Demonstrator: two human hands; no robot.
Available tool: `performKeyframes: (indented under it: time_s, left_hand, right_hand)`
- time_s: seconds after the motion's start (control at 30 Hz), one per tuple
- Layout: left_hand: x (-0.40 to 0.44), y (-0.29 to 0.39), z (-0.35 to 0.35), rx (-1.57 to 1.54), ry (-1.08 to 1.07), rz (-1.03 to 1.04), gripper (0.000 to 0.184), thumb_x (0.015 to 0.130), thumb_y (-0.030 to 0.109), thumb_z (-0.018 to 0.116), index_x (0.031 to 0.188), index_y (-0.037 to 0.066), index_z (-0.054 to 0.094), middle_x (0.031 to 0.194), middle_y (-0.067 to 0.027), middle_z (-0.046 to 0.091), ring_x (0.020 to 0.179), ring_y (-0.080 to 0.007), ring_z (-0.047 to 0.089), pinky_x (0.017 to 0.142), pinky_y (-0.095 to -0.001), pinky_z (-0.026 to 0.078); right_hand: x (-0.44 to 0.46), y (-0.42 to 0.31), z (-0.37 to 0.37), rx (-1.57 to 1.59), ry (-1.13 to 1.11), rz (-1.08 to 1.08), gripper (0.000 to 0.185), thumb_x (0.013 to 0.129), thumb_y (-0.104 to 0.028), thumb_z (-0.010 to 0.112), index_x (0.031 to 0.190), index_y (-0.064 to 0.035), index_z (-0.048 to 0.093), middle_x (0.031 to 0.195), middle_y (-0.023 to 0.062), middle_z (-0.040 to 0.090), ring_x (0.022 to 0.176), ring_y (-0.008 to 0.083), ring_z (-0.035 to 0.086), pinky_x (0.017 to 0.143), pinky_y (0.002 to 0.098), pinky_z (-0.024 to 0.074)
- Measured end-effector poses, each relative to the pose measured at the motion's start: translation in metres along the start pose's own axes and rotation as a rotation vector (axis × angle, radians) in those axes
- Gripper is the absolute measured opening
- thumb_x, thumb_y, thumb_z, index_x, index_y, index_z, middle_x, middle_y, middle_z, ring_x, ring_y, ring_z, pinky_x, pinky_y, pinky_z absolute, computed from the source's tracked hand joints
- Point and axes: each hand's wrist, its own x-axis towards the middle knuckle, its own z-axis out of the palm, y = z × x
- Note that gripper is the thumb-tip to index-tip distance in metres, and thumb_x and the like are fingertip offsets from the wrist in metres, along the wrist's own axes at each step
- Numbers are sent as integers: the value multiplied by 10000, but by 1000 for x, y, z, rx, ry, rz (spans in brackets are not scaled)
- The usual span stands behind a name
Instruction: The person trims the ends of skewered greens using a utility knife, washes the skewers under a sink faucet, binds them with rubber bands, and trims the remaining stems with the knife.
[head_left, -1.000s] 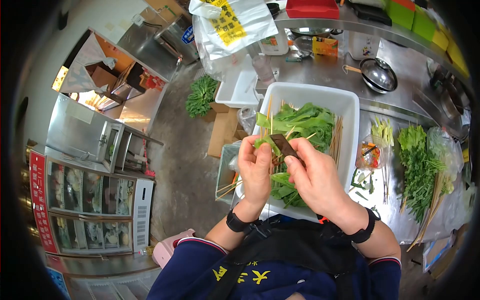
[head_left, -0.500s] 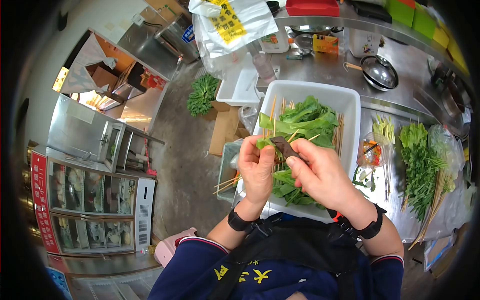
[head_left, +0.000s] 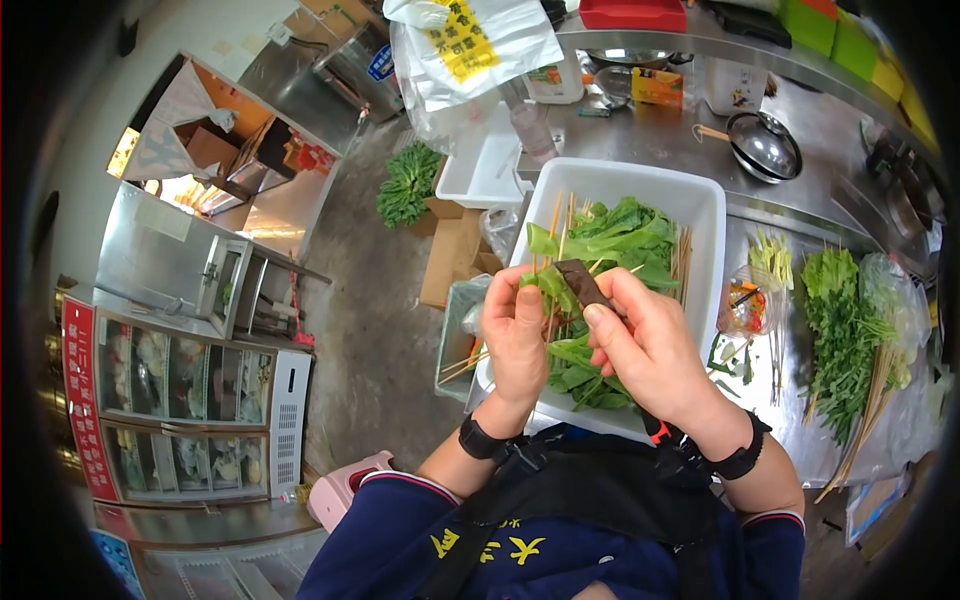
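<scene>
Over a white tub [head_left: 708, 190], my left hand [head_left: 518, 325] pinches a folded green leaf [head_left: 550, 287] together with thin wooden skewers that stick up and down from it. My right hand [head_left: 640, 335] grips a flat dark brown piece [head_left: 582, 282], whose upper end touches the leaf. What the dark piece is, I cannot tell. Below the hands, leafy greens [head_left: 630, 230] lie in the tub, with bare skewers [head_left: 683, 262] along its right side.
Right of the tub lie pale-stemmed skewers [head_left: 771, 262], a small plastic-wrapped container [head_left: 742, 305] and bunches of greens [head_left: 835, 340]. A lidded pan [head_left: 763, 147] sits behind. Left are a bin [head_left: 462, 340], a cardboard box [head_left: 447, 258] and a pink stool [head_left: 345, 490].
Both hands have stayed together over the tub, with the leaf and dark piece turned slightly between them. The whole view has shifted a little.
</scene>
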Motion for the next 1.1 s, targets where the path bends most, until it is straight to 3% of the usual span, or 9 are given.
performKeyframes:
  time_s: [0.2, 0.3, 0.47, 0.57, 0.77, 0.87, 0.9, 0.97, 1.1]
  left_hand:
    - [1, -4, -7, 137, -24, 12, 405, 902, 430, 443, 990, 40, 508, 708, -19, 558, 542, -49, 459, 464, -178, 344]
    - [12, 3, -8, 107, -44, -150, 468, 902, 490, 389, 1001, 48, 509, 718, -14, 551, 575, -55, 465, 495, -184, 347]
    - [34, 4, -45, 33, -119, -432, 385, 891, 388, 460, 1077, 51, 477, 783, 3, 533, 673, -76, 484, 543, -183, 340]
    - [41, 10, -55, -2, -224, -422, 422, 722, 14, 563, 1124, 33, 437, 884, -27, 536, 757, -99, 499, 619, -200, 374]
    - [72, 12, -73, -10, -200, -419, 531, 660, -101, 512, 1167, -29, 372, 910, -75, 544, 777, -139, 534, 656, -236, 438]
    - [93, 29, -77, -76, -131, -441, 446, 690, -113, 494, 1121, -29, 412, 848, -82, 539, 737, -159, 550, 606, -252, 453]
    - [98, 35, -78, -80, -103, -425, 436, 697, -117, 488, 1118, -28, 417, 842, -83, 535, 740, -161, 550, 600, -253, 455]
    - [105, 44, -76, -108, -53, -402, 457, 700, -131, 476, 1140, -27, 407, 833, -95, 526, 755, -181, 548, 597, -265, 463]
    - [102, 42, -61, -143, 56, -259, 566, 660, -156, 482, 1198, -37, 354, 872, -126, 535, 765, -210, 547, 600, -276, 463]
  right_hand:
    - [2, 1, -3, -214, 31, -124, 104, 860, -95, 489, 908, -4, 475, 633, 89, 528, 542, 179, 526, 505, 304, 408]
    - [-3, -9, -23, 345, -145, 118, 165, 898, -163, 477, 1007, -39, 482, 699, 4, 529, 599, 52, 525, 513, 197, 443]
    - [-41, 20, -102, 417, 344, -9, 203, 903, -161, 448, 1028, -1, 462, 659, 20, 494, 539, 79, 497, 454, 192, 403]
    - [-81, 99, -152, 214, 734, 142, 130, 908, -150, 446, 998, -62, 475, 663, -4, 481, 537, 69, 459, 494, 189, 391]
    - [-165, 335, -215, -383, 728, 395, 137, 865, -147, 468, 916, -21, 466, 630, 34, 506, 554, 141, 487, 536, 283, 412]
    - [-181, 385, -229, -1049, 707, 464, 492, 780, -195, 565, 1194, 40, 439, 1087, 206, 535, 1005, 308, 530, 897, 354, 397]
    - [-157, 301, -206, -853, 691, 612, 514, 782, -176, 573, 1211, 62, 418, 1224, 220, 439, 1158, 317, 428, 1000, 347, 309]
    - [-129, 259, -198, -740, 778, 195, 410, 817, -96, 543, 1184, 52, 439, 1145, 175, 497, 1076, 254, 492, 933, 329, 372]
    - [-35, 99, -66, -116, 108, -44, 296, 863, -172, 526, 1109, -8, 521, 1043, 79, 571, 984, 154, 523, 870, 265, 400]
